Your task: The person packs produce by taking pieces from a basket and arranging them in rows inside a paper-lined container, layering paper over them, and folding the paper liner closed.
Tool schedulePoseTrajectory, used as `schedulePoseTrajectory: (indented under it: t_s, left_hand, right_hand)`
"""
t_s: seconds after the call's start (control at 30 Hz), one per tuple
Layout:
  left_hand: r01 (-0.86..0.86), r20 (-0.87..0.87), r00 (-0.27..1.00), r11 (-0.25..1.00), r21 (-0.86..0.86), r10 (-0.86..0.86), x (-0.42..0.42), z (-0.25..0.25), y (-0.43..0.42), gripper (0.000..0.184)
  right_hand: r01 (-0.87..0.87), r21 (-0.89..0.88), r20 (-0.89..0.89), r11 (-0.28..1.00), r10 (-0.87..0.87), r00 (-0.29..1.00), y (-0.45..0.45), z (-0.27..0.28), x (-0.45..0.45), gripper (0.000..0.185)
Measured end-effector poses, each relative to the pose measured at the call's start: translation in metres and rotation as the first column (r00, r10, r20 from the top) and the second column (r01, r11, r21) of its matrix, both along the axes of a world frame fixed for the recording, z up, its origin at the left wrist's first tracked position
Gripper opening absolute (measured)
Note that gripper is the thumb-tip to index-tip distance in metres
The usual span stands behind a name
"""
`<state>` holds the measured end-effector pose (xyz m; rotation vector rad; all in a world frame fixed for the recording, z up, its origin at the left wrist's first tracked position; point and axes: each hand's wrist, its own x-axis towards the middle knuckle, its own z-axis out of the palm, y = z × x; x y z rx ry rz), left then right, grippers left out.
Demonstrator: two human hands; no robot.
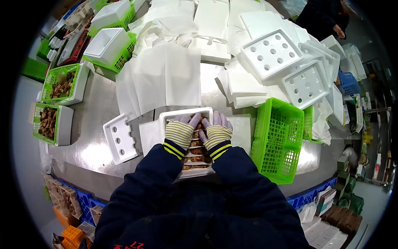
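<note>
A white foam box point(165, 117) stands on the metal table in front of me. Inside it lie brown lumpy pieces point(198, 159) in rows, with white dividers between them; their exact kind is hard to make out. My left hand point(182, 129), in a striped glove with lilac fingertips, reaches over the box's far left part, fingers stretched toward the pieces. Opposite it, my right hand point(217, 130), gloved alike, has its fingers spread along the right wall and its thumb at the pieces. Both hands hide part of the far rows.
Left of the box lies a white foam lid with holes point(119, 139). A green basket point(277, 141) stands at right. White sheets point(159, 79) and more perforated lids point(272, 54) cover the back. Brown pieces fill green baskets point(61, 85) at far left. Another person point(317, 18) is at back right.
</note>
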<state>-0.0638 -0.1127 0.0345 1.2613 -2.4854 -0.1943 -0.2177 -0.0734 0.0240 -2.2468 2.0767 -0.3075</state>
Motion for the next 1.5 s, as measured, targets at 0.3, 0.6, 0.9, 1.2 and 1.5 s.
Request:
schedulePoseTrajectory:
  t_s: [0.3, 0.6, 0.9, 1.2, 1.5]
  left_hand:
    - [-0.004, 0.070, 0.998, 1.000, 0.022, 0.003, -0.002, -0.004, -0.006, 0.033]
    - [-0.216, 0.005, 0.975, 0.945, 0.247, 0.222, -0.004, 0.009, -0.001, 0.035]
    - [-0.114, -0.101, 0.989, 0.993, -0.041, 0.109, -0.005, 0.009, -0.001, 0.024]
    - [-0.149, -0.343, 0.915, 0.968, 0.201, 0.212, 0.001, 0.023, -0.001, 0.029]
    - [-0.030, 0.118, 0.993, 0.998, 0.056, 0.023, 0.001, -0.018, 0.008, 0.041]
  right_hand:
    - [0.010, 0.003, 0.009, 1.000, -0.010, 1.000, 0.000, -0.001, 0.000, 0.045]
    - [0.000, -0.050, 0.052, 0.999, 0.002, 0.999, 0.000, -0.001, 0.000, 0.044]
    - [-0.002, -0.080, 0.036, 0.997, 0.005, 0.999, 0.001, -0.005, -0.001, 0.044]
    - [0.011, -0.004, 0.054, 1.000, -0.011, 0.999, 0.001, -0.005, -0.001, 0.045]
    - [0.017, -0.064, 0.071, 0.998, -0.012, 0.997, 0.003, -0.010, 0.001, 0.046]
